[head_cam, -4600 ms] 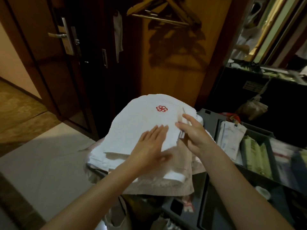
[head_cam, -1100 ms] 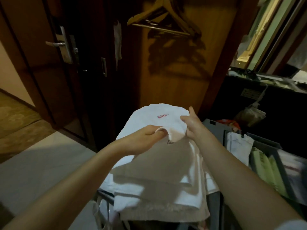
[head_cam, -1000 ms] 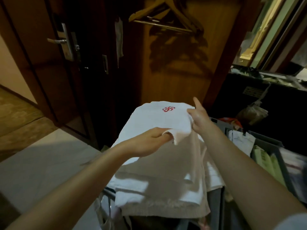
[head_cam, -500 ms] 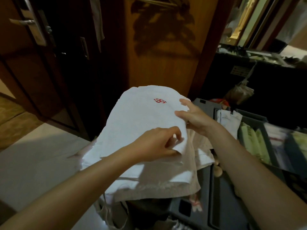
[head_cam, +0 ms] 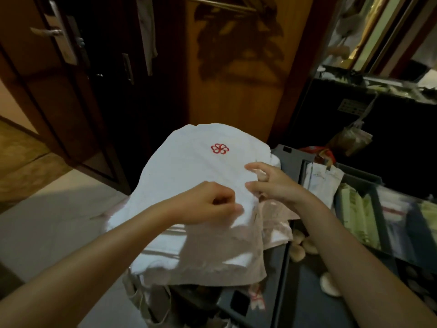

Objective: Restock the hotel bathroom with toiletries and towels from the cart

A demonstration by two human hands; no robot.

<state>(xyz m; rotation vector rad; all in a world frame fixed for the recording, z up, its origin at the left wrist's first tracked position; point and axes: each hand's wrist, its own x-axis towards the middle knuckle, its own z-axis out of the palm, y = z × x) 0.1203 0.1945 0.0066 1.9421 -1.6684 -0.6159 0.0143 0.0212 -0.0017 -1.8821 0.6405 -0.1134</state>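
Note:
A stack of folded white towels [head_cam: 189,176] lies on the left end of the grey housekeeping cart [head_cam: 290,275]; the top towel bears a red flower logo [head_cam: 220,148]. My left hand [head_cam: 208,204] rests on the top towel's near edge with its fingers curled, pinching the cloth. My right hand [head_cam: 272,183] is at the towel's right edge, fingers bent around the corner. Lower towels [head_cam: 212,261] in the stack hang over the cart's end.
Cart compartments to the right hold white packets [head_cam: 321,183], green wrapped items [head_cam: 354,214] and small round soaps [head_cam: 302,247]. A wooden closet panel [head_cam: 236,91] and a dark door with a metal handle [head_cam: 49,31] stand behind. Pale floor [head_cam: 47,221] lies at the left.
Since a second ago the lifted corner of the top towel has been laid back down flat. Both hands moved lower onto the towel's near right edge, and my view tilted down.

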